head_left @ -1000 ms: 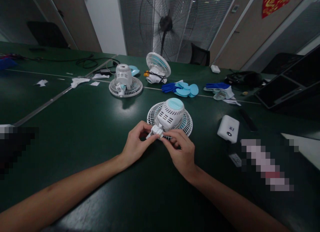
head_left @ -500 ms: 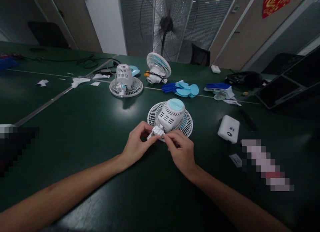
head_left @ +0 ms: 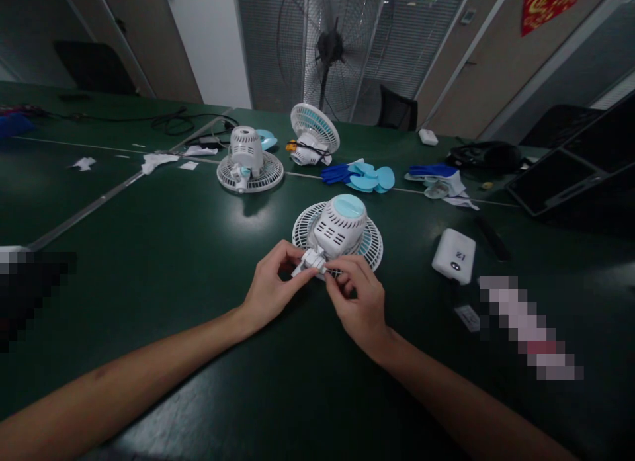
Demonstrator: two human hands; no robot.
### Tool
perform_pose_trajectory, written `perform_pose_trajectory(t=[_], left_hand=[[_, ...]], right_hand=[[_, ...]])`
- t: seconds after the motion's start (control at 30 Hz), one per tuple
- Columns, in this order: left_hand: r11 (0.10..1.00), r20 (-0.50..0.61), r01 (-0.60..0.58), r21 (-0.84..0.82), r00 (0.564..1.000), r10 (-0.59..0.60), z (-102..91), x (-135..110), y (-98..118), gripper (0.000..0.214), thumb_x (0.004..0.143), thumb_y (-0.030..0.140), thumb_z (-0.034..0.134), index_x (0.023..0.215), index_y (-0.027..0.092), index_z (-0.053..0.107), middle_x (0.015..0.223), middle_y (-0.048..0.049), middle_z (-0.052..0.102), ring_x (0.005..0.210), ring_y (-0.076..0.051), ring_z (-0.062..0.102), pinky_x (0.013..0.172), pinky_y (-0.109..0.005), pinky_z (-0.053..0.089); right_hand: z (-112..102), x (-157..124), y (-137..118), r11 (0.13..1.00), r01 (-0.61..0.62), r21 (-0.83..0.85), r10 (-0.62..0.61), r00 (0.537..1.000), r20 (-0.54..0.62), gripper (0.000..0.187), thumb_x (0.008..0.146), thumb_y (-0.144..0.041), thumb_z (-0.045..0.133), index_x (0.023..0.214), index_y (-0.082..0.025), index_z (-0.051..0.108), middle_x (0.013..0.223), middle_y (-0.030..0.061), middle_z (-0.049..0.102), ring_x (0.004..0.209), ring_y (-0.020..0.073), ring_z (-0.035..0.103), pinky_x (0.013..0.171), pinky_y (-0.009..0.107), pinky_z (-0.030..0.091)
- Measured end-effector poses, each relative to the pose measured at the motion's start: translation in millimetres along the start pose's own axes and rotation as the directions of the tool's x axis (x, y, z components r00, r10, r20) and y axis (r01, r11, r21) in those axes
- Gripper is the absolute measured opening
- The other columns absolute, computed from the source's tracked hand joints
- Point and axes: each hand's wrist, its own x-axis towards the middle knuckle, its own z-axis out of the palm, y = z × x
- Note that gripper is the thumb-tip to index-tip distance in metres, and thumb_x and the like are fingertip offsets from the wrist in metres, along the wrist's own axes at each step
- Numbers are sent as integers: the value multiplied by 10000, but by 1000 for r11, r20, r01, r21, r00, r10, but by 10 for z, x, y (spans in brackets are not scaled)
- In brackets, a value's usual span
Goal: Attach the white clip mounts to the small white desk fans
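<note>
A small white fan head lies grille-down on the green table, its light-blue rear cap facing up. From its near side juts a white clamp-like bracket. My left hand pinches this bracket from the left between thumb and fingers. At the bracket's right end, the thumb and index fingertips of my right hand come together in a pinch. Whatever small part they hold there is too small to make out.
Behind stand a second fan head and a clip fan with its cable bundled. Light-blue fan blades lie beside blue gloves. To the right are a white power bank and a dark case.
My right hand's fingers have shifted slightly, the index now more stretched out over the bracket's end. My left hand and the fan head stay in place.
</note>
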Motion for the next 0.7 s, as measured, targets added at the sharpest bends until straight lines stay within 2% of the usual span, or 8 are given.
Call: perform_pose_trajectory(t=[0.13, 0.7], left_hand=[[1000, -1, -4, -15, 1000, 4, 4, -3, -12, 212, 906, 319, 785, 1032, 187, 677, 964, -36, 661, 840, -162, 642, 740, -279, 538], [1000, -3, -15, -2, 1000, 15, -1, -6, -7, 209, 904, 308, 786, 1022, 179, 672, 953, -34, 653, 821, -156, 635, 719, -272, 536]], right_hand=[[-4, 25, 4, 999, -40, -5, 40, 999, -25, 209, 931, -108, 664, 1084, -244, 706, 1058, 28, 634, 639, 94, 568, 545, 246, 530], [-6, -2, 35, 999, 24, -28, -24, 1000, -18, 194, 937, -104, 676, 1080, -234, 685, 1078, 28, 615, 654, 84, 568, 547, 236, 526]])
